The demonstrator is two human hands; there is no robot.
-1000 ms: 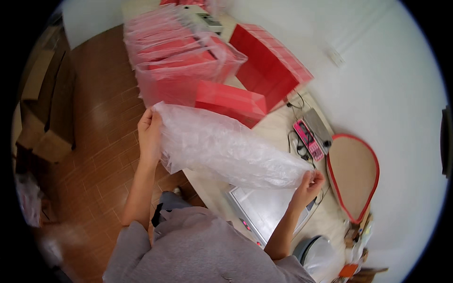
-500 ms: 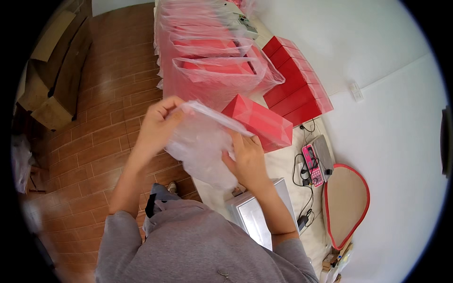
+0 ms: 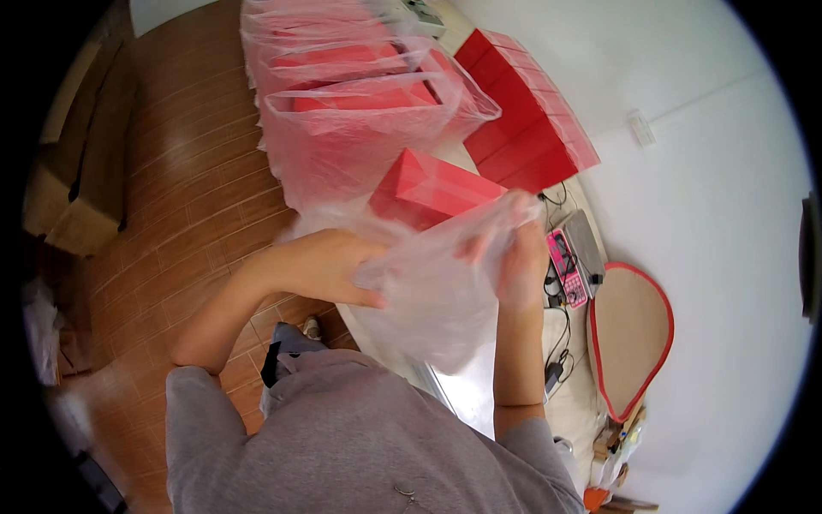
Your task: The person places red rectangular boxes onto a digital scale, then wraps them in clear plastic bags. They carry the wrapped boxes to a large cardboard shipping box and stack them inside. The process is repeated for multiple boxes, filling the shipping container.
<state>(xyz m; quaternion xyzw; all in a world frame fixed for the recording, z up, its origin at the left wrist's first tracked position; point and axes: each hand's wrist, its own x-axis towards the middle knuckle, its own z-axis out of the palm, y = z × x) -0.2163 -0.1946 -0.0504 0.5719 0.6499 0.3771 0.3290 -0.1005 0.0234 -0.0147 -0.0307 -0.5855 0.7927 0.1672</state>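
A thin, clear plastic bag (image 3: 437,295) is stretched between my two hands, its mouth drawn wide. My right hand (image 3: 521,257) is raised at the bag's right side, its fingers closed on the film and blurred by motion. On the other side, my left hand (image 3: 330,264) has its thumb and fingers around the film, with the fingertips partly hidden in its folds. Just beyond the bag, a red box (image 3: 437,187) lies on the table, its lower part covered by the film.
Several clear bags with red boxes inside (image 3: 360,98) stand in a row at the far left of the table. Stacked red boxes (image 3: 522,120) lean near the wall. To the right are a pink-keyed scale (image 3: 567,265), black cables (image 3: 561,360) and a red-rimmed tan panel (image 3: 632,334). Cardboard boxes (image 3: 86,197) stand on the floor.
The bag has gone from bunched to spread open. My right hand has moved right and up with its edge; my left hand has turned inward and lower. The view has shifted slightly.
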